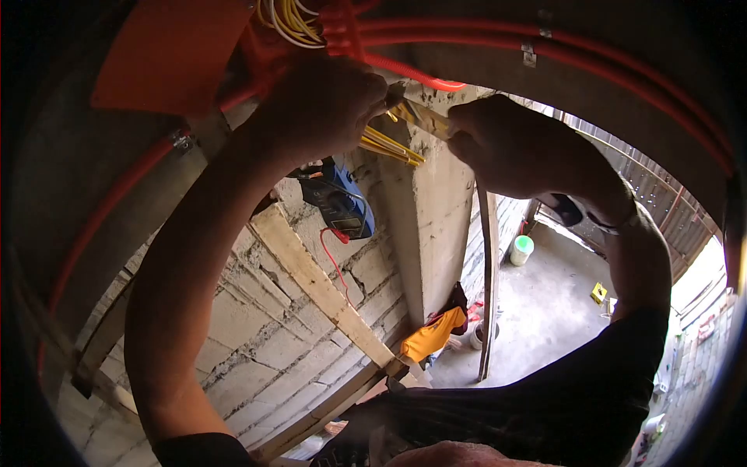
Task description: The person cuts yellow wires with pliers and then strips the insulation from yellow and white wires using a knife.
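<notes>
My left hand (331, 105) is raised, its fingers closed round a bundle of yellow wires (393, 148) whose ends stick out below it. My right hand (506, 144) faces it, fingers pinched on a yellowish strip (426, 121) that reaches across towards my left hand. What the strip is, I cannot make out for sure. Above my left hand, a coil of yellow and white wires (289, 22) hangs by a red box (338, 31). A blue meter (342, 202) with a red lead (336, 268) is under my left hand.
Red conduits (576, 58) run along the ceiling. A concrete column (440, 226) stands behind the hands, beside a block wall (311, 342). Below are wooden beams (319, 284), an orange cloth (433, 335) and, on the floor far down, a bucket (521, 251) and a yellow object (598, 293).
</notes>
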`<act>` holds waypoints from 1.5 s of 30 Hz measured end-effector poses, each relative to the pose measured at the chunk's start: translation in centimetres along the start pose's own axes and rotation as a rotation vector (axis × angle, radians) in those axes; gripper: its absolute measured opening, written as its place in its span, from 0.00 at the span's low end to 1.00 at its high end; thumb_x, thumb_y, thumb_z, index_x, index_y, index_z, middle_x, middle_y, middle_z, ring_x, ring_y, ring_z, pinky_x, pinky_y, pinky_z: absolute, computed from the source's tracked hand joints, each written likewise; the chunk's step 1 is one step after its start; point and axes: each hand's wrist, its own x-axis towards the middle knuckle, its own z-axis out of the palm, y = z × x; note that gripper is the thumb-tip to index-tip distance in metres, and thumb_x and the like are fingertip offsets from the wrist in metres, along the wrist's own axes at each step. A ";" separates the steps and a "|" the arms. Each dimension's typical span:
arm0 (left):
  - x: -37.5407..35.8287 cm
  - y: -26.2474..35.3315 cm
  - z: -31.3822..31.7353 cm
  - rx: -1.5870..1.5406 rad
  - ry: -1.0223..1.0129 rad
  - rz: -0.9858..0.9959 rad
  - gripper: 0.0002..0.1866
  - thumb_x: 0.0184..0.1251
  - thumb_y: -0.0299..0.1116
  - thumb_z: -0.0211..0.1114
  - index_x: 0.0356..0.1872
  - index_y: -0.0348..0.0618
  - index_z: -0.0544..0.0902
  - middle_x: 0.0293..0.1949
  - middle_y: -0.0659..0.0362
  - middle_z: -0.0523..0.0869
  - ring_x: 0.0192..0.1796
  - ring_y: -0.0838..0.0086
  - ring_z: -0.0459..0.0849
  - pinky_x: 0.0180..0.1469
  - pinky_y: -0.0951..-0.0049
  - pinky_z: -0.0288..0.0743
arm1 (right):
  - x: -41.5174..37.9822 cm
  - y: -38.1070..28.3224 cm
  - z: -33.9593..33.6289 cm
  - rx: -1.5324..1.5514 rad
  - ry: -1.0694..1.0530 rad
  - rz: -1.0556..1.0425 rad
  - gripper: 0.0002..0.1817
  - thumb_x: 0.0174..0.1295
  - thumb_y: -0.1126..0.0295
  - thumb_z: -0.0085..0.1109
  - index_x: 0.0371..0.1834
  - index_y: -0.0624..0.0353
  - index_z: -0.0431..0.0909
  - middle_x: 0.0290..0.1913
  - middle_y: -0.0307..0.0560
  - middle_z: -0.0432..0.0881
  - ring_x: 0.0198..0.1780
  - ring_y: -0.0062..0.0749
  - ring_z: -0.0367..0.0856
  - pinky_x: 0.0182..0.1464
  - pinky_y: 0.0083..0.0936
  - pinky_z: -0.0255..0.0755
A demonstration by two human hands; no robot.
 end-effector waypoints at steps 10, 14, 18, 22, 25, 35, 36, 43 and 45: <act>-0.1 0.2 0.0 0.013 0.067 0.090 0.05 0.56 0.30 0.65 0.26 0.41 0.78 0.25 0.55 0.78 0.32 0.61 0.81 0.36 0.62 0.74 | 1.1 -0.5 0.9 -0.011 0.088 -0.130 0.11 0.64 0.67 0.49 0.37 0.65 0.76 0.30 0.59 0.80 0.34 0.50 0.82 0.39 0.40 0.75; -0.4 -0.1 0.3 -0.005 0.093 0.122 0.07 0.60 0.28 0.64 0.26 0.40 0.75 0.25 0.56 0.76 0.31 0.65 0.79 0.35 0.64 0.72 | 0.6 -0.2 0.4 -0.055 0.044 -0.139 0.10 0.63 0.68 0.50 0.34 0.64 0.75 0.29 0.58 0.80 0.33 0.52 0.81 0.38 0.41 0.75; 0.0 -2.8 -1.6 -0.223 0.231 -0.125 0.03 0.64 0.28 0.63 0.33 0.39 0.80 0.26 0.54 0.80 0.29 0.72 0.81 0.33 0.70 0.71 | -1.3 3.9 5.5 -0.271 -0.488 -0.110 0.05 0.50 0.68 0.57 0.25 0.58 0.77 0.29 0.49 0.80 0.39 0.44 0.81 0.43 0.41 0.75; 0.6 -0.6 -1.0 -0.118 0.215 0.030 0.06 0.70 0.28 0.57 0.40 0.37 0.81 0.28 0.52 0.84 0.30 0.72 0.84 0.32 0.72 0.73 | -1.0 7.0 7.3 -0.152 0.104 -0.225 0.05 0.49 0.73 0.57 0.22 0.64 0.77 0.20 0.54 0.78 0.28 0.48 0.82 0.35 0.37 0.78; 0.7 -0.9 -1.5 -0.262 0.196 -0.113 0.08 0.71 0.30 0.57 0.44 0.38 0.81 0.31 0.52 0.86 0.35 0.74 0.86 0.35 0.74 0.75 | -1.5 6.6 5.3 -0.060 0.218 -0.058 0.05 0.52 0.74 0.55 0.22 0.64 0.76 0.19 0.56 0.77 0.24 0.53 0.79 0.31 0.41 0.76; 0.3 -0.6 -1.9 -0.932 0.093 -0.460 0.14 0.75 0.36 0.51 0.50 0.37 0.78 0.25 0.65 0.76 0.27 0.84 0.74 0.30 0.81 0.70 | -1.9 9.8 10.2 0.523 0.348 0.091 0.11 0.64 0.67 0.50 0.33 0.63 0.80 0.19 0.50 0.78 0.22 0.35 0.78 0.27 0.33 0.70; 0.2 -0.8 -1.6 -1.007 0.176 -0.455 0.13 0.74 0.35 0.52 0.47 0.37 0.78 0.25 0.63 0.78 0.25 0.83 0.75 0.28 0.80 0.70 | -1.9 10.0 10.9 0.530 0.354 0.087 0.11 0.64 0.67 0.50 0.33 0.63 0.80 0.19 0.50 0.78 0.22 0.35 0.78 0.27 0.33 0.70; 0.1 -2.4 -1.5 -1.413 0.323 -0.755 0.12 0.74 0.36 0.51 0.47 0.39 0.76 0.29 0.63 0.80 0.34 0.80 0.82 0.44 0.72 0.80 | -2.8 9.7 14.3 1.079 0.341 0.229 0.15 0.68 0.65 0.47 0.32 0.64 0.79 0.12 0.34 0.66 0.14 0.14 0.63 0.17 0.19 0.57; 0.4 -1.3 -1.9 -1.021 0.219 -0.522 0.12 0.72 0.35 0.56 0.50 0.38 0.76 0.31 0.63 0.82 0.35 0.80 0.83 0.44 0.74 0.79 | -3.2 9.3 15.2 1.041 0.211 0.306 0.14 0.67 0.65 0.48 0.31 0.65 0.78 0.12 0.33 0.65 0.14 0.14 0.62 0.17 0.20 0.56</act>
